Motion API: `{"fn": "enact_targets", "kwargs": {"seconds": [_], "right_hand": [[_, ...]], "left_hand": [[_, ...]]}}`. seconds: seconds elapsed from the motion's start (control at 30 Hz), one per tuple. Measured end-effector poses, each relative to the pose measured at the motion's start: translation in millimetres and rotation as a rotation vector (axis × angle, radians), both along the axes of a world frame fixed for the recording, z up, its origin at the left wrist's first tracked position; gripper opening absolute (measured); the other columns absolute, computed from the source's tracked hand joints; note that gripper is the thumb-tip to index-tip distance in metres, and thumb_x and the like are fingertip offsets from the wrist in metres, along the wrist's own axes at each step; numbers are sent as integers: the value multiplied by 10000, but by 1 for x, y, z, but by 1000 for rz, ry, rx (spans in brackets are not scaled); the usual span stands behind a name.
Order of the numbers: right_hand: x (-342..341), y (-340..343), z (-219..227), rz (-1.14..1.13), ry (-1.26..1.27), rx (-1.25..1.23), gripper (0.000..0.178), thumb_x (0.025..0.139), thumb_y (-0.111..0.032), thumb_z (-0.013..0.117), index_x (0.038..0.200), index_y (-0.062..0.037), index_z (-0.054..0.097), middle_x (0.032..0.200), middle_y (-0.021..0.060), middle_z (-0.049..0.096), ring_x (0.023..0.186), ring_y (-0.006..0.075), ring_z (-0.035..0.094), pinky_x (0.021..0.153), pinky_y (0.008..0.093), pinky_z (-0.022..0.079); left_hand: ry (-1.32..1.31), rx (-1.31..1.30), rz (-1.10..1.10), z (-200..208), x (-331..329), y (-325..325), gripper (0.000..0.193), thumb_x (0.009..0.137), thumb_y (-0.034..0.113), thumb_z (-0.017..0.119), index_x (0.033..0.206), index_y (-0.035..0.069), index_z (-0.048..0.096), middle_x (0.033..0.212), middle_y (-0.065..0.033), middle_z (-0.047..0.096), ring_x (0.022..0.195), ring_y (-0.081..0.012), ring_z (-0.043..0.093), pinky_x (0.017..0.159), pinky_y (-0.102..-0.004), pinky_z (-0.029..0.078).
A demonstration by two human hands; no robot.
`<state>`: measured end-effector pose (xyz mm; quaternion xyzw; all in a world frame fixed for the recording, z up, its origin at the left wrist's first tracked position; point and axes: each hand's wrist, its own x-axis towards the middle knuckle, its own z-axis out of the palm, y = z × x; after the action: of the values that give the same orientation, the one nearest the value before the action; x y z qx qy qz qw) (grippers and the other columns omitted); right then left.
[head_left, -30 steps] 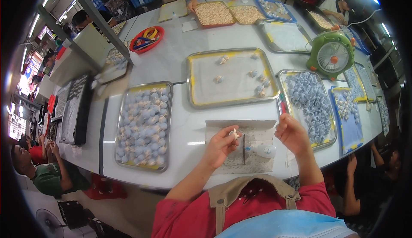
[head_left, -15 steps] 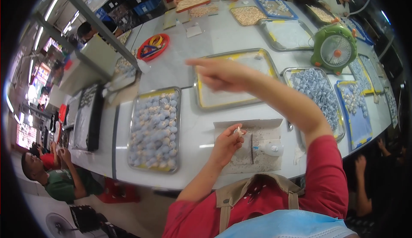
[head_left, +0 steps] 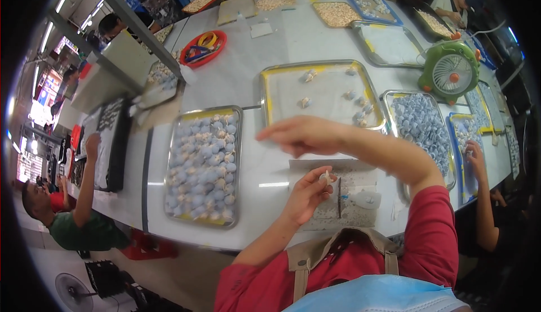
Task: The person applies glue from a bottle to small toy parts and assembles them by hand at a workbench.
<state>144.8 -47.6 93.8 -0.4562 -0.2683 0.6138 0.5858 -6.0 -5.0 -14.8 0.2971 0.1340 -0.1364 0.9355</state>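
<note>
In the head view, my left grip (head_left: 307,197) was closed on a small pale piece (head_left: 327,177), pinched between thumb and fingertips and held up over the left part of a stained cardboard sheet (head_left: 318,217). On the sheet stood out a thin dark stick (head_left: 340,196) and, to its right, a white bottle (head_left: 367,200) lying on its side.

My right grip (head_left: 304,134) was blurred, its forefinger stretched to the left, between the middle tray (head_left: 327,89) and the cardboard. I could not make out whether its fingers had anything between them, nor whether they touched the white counter (head_left: 265,168). My right forearm crossed before the lower right corner of that tray, where a few blue-and-cream pieces (head_left: 360,111) were scattered on pale lining.

To the left, a metal tray (head_left: 239,163) was thick with blue-grey balls (head_left: 198,154) mixed with cream bits. To the right, another metal tray (head_left: 408,93) carried a heap of blue-grey cups (head_left: 420,123), with a blue tray (head_left: 469,181) just beyond and a co-worker's hand (head_left: 475,153) at it. Farther back were a green fan (head_left: 451,72) and a red basket (head_left: 217,56) containing rolls of tape.
</note>
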Motion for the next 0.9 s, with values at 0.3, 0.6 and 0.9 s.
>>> {"fn": "enact_targets", "kwargs": {"seconds": [0.3,0.6,0.9], "right_hand": [[-7,-128,-14,-317,87,-70,358,915,-175,488,1231,-5,481,656,-47,427,603,40,399,555,184,328],[-25,-180,-42,-552,179,1,354,915,-153,482,1212,41,465,664,-50,434,614,48,431,586,195,361],[-38,-191,-51,-619,207,28,338,915,-155,480,1197,31,469,661,-44,444,608,49,427,583,204,356]], "left_hand": [[-14,2,4,2,2,-4,343,875,96,525,1214,66,481,1032,-83,569,802,-130,546,687,-235,454],[9,24,0,-1,4,-7,324,870,94,550,1189,76,496,1025,-59,574,789,-94,551,669,-196,466],[-6,40,-24,1,1,-7,324,878,111,545,1195,73,487,1035,-63,571,791,-90,553,671,-192,465]]}}
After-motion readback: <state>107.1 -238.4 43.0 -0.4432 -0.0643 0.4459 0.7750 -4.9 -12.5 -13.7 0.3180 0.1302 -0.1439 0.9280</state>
